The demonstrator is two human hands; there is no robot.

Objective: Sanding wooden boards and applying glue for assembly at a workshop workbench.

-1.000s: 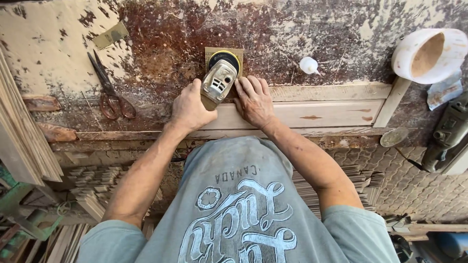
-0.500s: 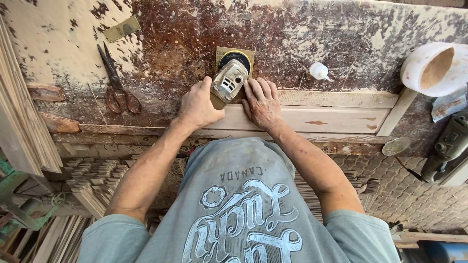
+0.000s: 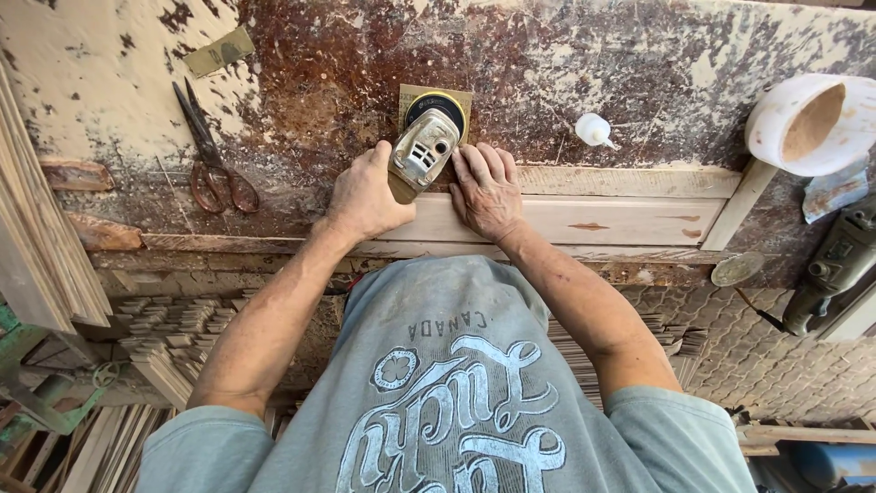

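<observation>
In the head view, the left hand (image 3: 365,196) is wrapped around the lower body of a small grey and yellow electric angle grinder (image 3: 424,146), its fingers curled tight on the tool's left side, so this hand is closed on the grinder. The grinder's long axis runs away from the person and slightly to the right, with its round black disc end beyond the fingertips, over a square piece of sandpaper (image 3: 461,96). The right hand (image 3: 488,192) lies flat just to the right of the grinder, fingers straight and close together, pressing down on a long pale wooden frame piece (image 3: 593,219); it holds nothing. This wooden piece runs left to right under both palms, its long axis across the line of the grinder. Both hands are just beside the tool, but only the left one grips it. Far to the left of the left fingers lie old rusty scissors (image 3: 214,155) on the stained brown workbench (image 3: 319,64). To the right of the right fingers stands a small white plastic bottle (image 3: 593,130), and further away a white bowl (image 3: 808,123).
</observation>
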